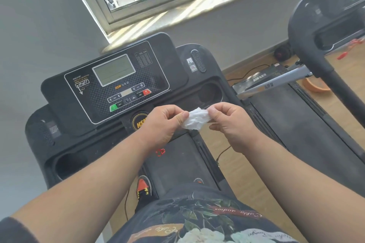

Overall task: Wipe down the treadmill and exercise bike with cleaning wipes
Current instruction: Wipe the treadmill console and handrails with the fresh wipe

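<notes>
Head view, left hand (pixel 165 124): pinching the left end of the cleaning wipe (pixel 195 120) between thumb and curled fingers.
Head view, right hand (pixel 230 124): pinching the wipe's right end, fingers curled, thumb on top.
Wipe: hanging crumpled between the two hands, touching both, its long axis running hand to hand; it is looking only partly unfolded.
Treadmill console (pixel 116 83): lying just beyond and to the left of the left hand, tilted face toward the person; that hand is sitting nearer to it than the right.
Key relation: the wipe is hovering clear of the console, not touching it.
Likely step: spreading the wipe before any wiping is beginning.
Second treadmill (pixel 296 116): standing off beyond the right hand.
</notes>
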